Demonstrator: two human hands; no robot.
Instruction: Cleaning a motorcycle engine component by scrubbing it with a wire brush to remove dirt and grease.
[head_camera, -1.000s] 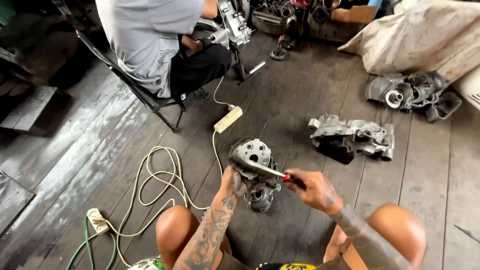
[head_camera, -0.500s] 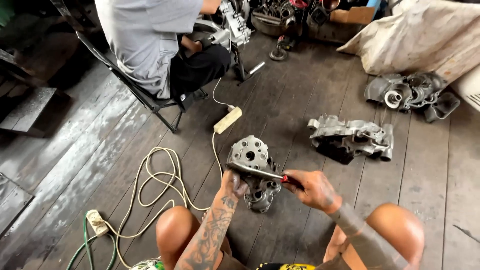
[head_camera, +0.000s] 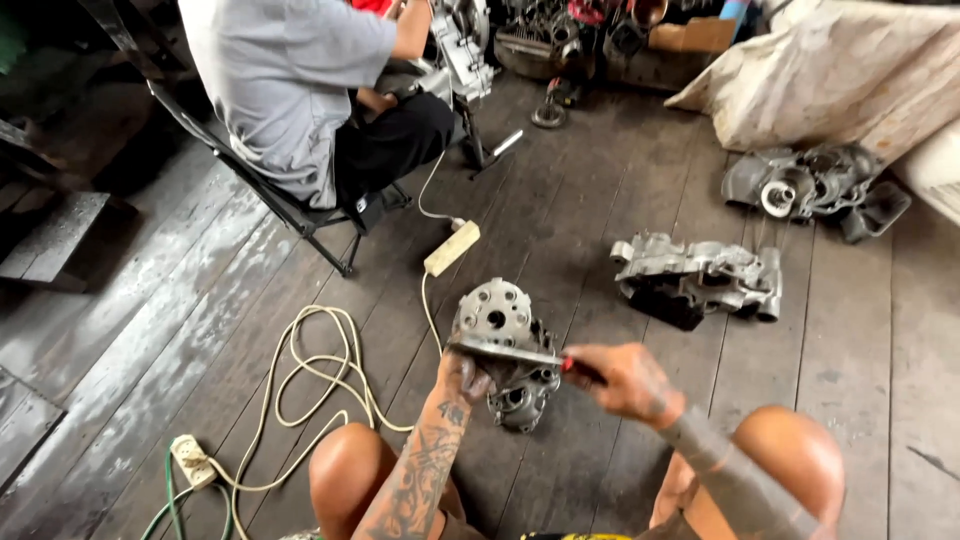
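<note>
Still, little has changed: the left hand (head_camera: 462, 378) steadies the engine casing (head_camera: 503, 350) on the floor while the right hand (head_camera: 625, 380) clenches the red-handled scraper (head_camera: 520, 353), its blade shifted slightly across the casing.

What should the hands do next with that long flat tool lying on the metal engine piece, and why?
Probably draw the flat tool along the top of the engine casing. The right hand grips its red handle and the left hand presses on the far end, so the blade lies flat across the casing, which sits on the wooden floor between the knees. That two-handed hold suits a sliding stroke.
</note>
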